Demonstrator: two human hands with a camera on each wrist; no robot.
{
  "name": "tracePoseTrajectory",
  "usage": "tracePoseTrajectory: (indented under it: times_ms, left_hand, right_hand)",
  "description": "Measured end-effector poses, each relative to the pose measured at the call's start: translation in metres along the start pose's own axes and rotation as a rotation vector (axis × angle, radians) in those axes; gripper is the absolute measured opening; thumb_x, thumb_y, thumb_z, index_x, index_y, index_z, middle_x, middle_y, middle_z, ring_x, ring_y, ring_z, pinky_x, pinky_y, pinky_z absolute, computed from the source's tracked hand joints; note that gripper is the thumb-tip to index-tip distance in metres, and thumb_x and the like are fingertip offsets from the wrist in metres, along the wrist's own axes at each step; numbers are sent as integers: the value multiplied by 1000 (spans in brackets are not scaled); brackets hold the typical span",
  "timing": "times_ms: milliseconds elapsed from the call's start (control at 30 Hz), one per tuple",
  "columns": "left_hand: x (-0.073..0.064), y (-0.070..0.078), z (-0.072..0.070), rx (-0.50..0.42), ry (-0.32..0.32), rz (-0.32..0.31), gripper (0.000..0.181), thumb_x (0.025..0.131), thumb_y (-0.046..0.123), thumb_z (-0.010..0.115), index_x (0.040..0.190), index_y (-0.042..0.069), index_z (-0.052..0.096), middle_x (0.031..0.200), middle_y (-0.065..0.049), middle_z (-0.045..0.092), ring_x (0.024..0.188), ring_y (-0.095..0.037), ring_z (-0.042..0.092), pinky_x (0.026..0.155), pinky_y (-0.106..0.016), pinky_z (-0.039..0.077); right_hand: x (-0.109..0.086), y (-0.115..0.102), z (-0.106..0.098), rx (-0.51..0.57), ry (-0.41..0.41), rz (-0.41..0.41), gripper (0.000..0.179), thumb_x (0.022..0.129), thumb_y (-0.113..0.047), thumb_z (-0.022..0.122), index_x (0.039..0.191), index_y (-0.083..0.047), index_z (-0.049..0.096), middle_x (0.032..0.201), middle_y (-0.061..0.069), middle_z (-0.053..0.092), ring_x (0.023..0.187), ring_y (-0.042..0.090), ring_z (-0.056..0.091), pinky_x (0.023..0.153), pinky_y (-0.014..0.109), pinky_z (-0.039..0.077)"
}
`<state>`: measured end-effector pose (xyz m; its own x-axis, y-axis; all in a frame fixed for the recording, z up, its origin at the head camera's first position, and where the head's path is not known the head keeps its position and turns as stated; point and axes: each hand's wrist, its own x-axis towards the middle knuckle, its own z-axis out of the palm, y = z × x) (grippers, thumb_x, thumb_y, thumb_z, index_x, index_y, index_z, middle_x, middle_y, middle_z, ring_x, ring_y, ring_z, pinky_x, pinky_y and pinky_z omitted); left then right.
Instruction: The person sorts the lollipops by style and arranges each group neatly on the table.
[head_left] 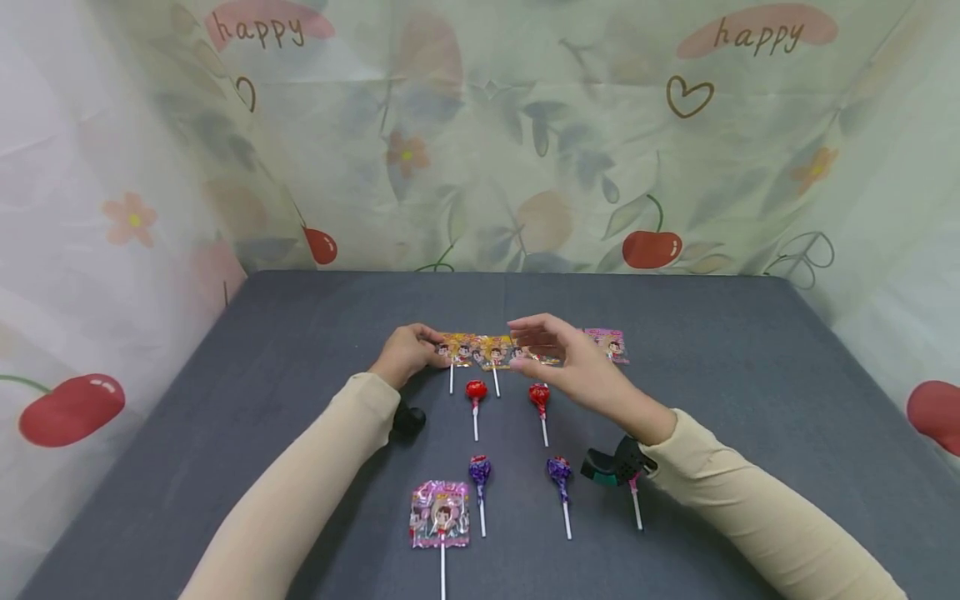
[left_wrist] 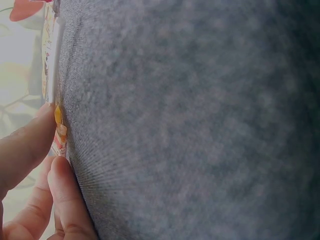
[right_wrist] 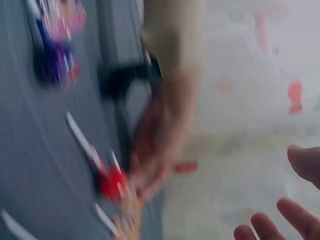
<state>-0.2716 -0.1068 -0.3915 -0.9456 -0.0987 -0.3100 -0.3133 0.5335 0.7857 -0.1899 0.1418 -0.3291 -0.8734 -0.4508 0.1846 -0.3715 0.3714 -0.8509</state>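
Pinching leftmost yellow lollipop (head_left: 457, 348) at edge: left hand (head_left: 407, 353). Right hand (head_left: 576, 360): fingers parted from thumb, gripping nothing, near neighbouring lollipops (head_left: 496, 352).

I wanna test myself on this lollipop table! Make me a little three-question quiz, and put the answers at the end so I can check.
1. What colour are the two lollipops between the orange packets and the purple lollipops?
A) green
B) red
C) blue

2. True or false: the right hand is gripping a purple lollipop.

3. Fill the gap: in the head view, the pink packet nearest the camera lies to the ____ of both purple lollipops.

Key:
1. B, red
2. False; the right hand holds nothing
3. left
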Motion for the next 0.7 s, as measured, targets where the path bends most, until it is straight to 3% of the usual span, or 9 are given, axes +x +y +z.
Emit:
tracePoseTrajectory:
  times_ms: [133, 300, 467, 700]
  left_hand:
    - [-1, 0, 0, 5, 1, 3, 39, 75, 5, 83, 110, 7, 65, 95, -8, 60, 82, -19, 51, 70, -29, 40]
    - [-1, -1, 0, 18, 5, 25, 40, 74, 6, 83, 110, 6, 65, 98, -10, 62, 84, -19, 52, 71, -29, 41]
    - [0, -1, 1, 16, 8, 10, 39, 75, 7, 83, 110, 7, 65, 103, -11, 63, 87, -21, 54, 73, -30, 42]
    - [3, -1, 2, 21, 10, -16, 38, 76, 7, 82, 110, 9, 64, 104, -11, 62, 87, -21, 54, 72, -31, 42]
  right_hand:
    - [-8, -6, 25, 63, -77, -13, 42, 90, -22, 70, 128, -11, 57, 127, 8, 61, 119, 27, 57, 102, 44, 43]
    - [-18, -6, 54, 52, -207, 4, 42, 89, -25, 71, 126, -9, 59, 126, 7, 61, 119, 23, 57, 103, 40, 42]
    - [-22, -3, 74, -59, -300, -4, 42, 85, -28, 76, 122, -12, 63, 121, -4, 62, 115, 14, 57, 102, 37, 43]
    - [-21, 4, 89, -204, -424, -62, 38, 84, -24, 77, 118, -12, 66, 115, -1, 63, 105, 14, 58, 92, 28, 46]
